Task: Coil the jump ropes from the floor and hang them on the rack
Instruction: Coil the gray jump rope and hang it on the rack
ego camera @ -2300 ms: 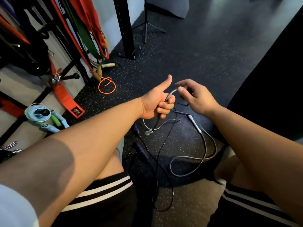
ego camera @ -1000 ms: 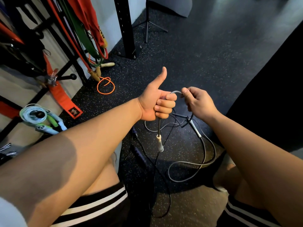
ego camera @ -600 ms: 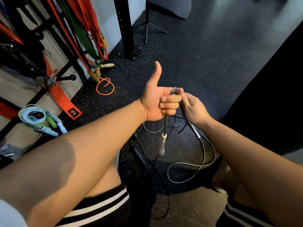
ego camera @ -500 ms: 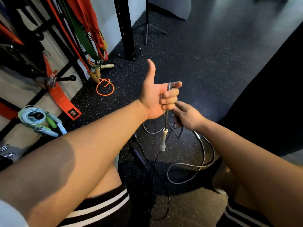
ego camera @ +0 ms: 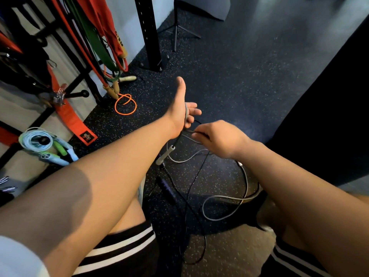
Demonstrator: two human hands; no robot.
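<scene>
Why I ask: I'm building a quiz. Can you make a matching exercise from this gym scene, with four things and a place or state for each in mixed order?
Things:
1. orange rope
2. blue rope
3. grey rope
4. tripod

Places or states:
A. coiled on the rack
B. stands upright, far back
C. looped on the floor
D. in the left hand

Pairs: 1-C, 2-A, 3-D, 4-B
</scene>
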